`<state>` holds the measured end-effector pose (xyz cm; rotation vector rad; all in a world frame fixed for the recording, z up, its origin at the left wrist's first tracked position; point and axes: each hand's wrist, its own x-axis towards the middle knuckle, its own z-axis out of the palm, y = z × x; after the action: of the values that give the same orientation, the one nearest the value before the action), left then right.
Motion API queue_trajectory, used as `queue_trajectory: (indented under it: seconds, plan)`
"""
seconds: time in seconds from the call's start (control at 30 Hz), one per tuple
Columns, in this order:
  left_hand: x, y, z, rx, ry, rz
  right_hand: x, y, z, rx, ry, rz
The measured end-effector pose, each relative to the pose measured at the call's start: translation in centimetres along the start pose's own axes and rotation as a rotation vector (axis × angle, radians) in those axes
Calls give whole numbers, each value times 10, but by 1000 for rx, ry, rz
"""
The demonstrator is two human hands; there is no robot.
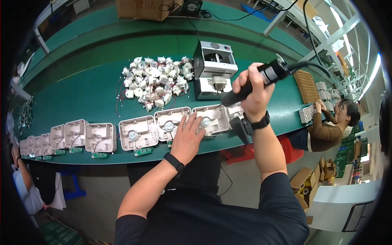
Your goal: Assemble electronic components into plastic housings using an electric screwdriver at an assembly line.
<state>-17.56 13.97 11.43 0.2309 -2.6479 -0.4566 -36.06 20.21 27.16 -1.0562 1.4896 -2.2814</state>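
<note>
My right hand [254, 92] grips a black electric screwdriver [250, 86], tilted with its tip down over a beige plastic housing [212, 118] at the near edge of the green conveyor belt [81, 90]. My left hand [188, 139] lies flat, fingers spread, on the neighbouring housing [173, 123]. A row of similar housings [100, 136] with small green circuit boards runs off to the left. Both wrists carry black bands.
A heap of small white motors [155, 83] lies mid-belt. A grey screw feeder box [213, 69] stands behind the housings. A seated person [330, 126] works at right beside a perforated tray [307, 85]. Cardboard boxes [143, 8] sit at the far side; another person [24, 183] is at left.
</note>
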Motion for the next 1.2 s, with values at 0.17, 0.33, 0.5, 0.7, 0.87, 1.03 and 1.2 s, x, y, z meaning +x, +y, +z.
queue_trajectory:
  seconds: [0.17,0.33,0.5,0.7,0.87,1.03,1.2]
  plan:
    - [-1,-2,1,8,20,3,-48,0,12,53,-136,18]
    - [-1,-1,2,-7,32,1,-65,22,17,-4,-217,72]
    - [-2,1,1,2,1,-18,-65,35,13,-57,-224,93]
    - [-3,3,1,17,3,-17,-67,43,14,-61,-218,91]
    - [-4,4,0,11,-10,-28,-72,62,9,-204,-235,-3]
    - [-7,-2,0,-12,2,-40,-69,69,17,-238,-256,30]
    - [8,-7,-5,-14,6,-4,-57,56,22,-312,-237,-22]
